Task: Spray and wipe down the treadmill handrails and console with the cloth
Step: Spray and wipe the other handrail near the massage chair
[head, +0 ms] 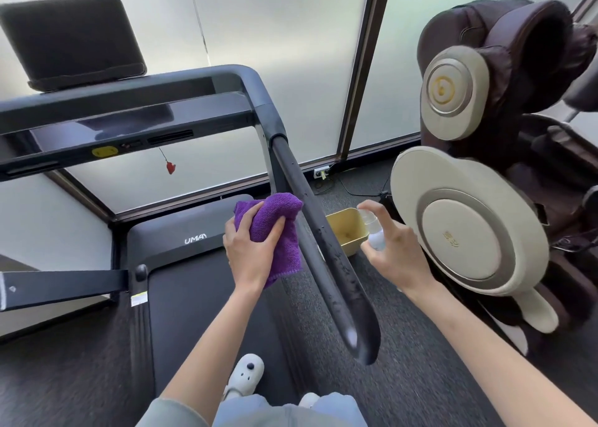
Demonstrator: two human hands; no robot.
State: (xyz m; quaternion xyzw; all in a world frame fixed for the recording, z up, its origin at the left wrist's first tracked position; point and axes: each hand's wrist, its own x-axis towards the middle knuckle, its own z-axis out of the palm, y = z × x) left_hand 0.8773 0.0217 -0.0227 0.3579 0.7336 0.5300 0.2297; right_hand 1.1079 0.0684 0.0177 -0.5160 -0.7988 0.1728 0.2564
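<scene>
Item: treadmill cleaning, right handrail stage. The left hand (255, 248) grips a bunched purple cloth (275, 229), fingers curled round it, held just left of the right handrail (323, 248) and touching or nearly touching it at the cloth's far corner. The right hand (393, 251) is clamped round a small clear spray bottle (375, 232) on the right side of the same rail, one finger resting on the nozzle top, the nozzle seemingly aimed at the rail. The rail carries visible droplets along its near half (so spraying here looks done or nearly so), while wiping of it appears not yet begun. The console (126, 125), far and left, shows a dark glossy panel with a yellow key (104, 151) and a red clip (170, 167) hanging on a cord; whether it is already cleaned cannot be told. The left handrail (64, 285) sits at the left edge, apparently dry. Also present: a tablet holder (71, 38) above the console, a small yellow bin (348, 230) on the floor beyond the rail, and a massage chair (485, 167) at right. Judged remaining: wiping this rail, then likely the left rail and console.
</scene>
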